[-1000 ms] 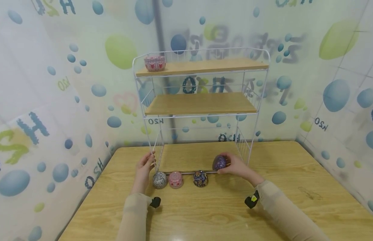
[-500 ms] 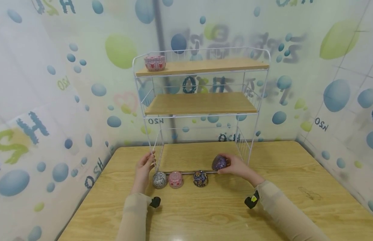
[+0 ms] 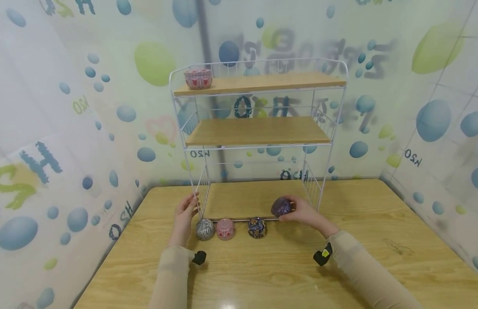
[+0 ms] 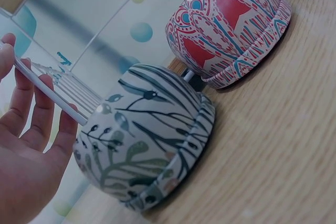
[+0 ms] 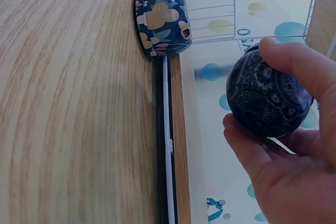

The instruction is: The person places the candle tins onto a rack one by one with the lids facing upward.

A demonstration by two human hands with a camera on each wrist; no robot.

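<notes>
My right hand (image 3: pixel 302 213) grips a dark purple patterned bowl (image 3: pixel 281 207) between thumb and fingers, over the front right of the rack's bottom shelf. In the right wrist view the same bowl (image 5: pixel 268 93) looks dark with pale floral marks. My left hand (image 3: pixel 185 214) holds the front left post of a white wire rack (image 3: pixel 189 171). The left wrist view shows its fingers (image 4: pixel 39 114) around the white post (image 4: pixel 50 93). Close by, a white bowl with dark leaf patterns (image 4: pixel 147 135) lies upside down on the table, beside an upside-down red-patterned bowl (image 4: pixel 231 24).
A navy floral bowl (image 3: pixel 257 228) lies upside down farther right, before the rack's front rail. On the top shelf (image 3: pixel 262 84) a pink patterned bowl (image 3: pixel 199 79) stands upright at the left. The wooden middle shelf (image 3: pixel 258 131) lies above my hands. A printed wall is behind.
The purple bowl has tilted and shifted very slightly left in my right hand. My left hand keeps its hold on the post. The head view has tipped down a little.
</notes>
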